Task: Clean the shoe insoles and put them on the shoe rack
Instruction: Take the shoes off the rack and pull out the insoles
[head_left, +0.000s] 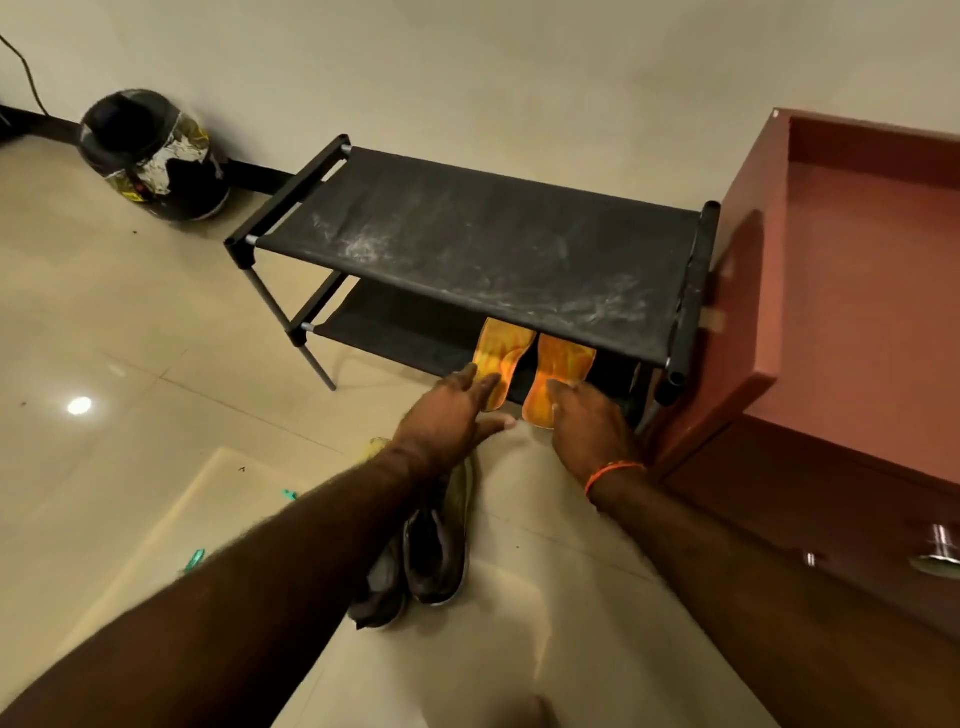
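Insoles (524, 364) on lower shelf, touching both hands.

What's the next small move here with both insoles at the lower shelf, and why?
Probably slide both insoles a little deeper, then lift the hands away. The left insole and right insole lie side by side on the lower shelf of the shoe rack, but their near ends overhang its front edge. The left hand and right hand rest flat on those ends.
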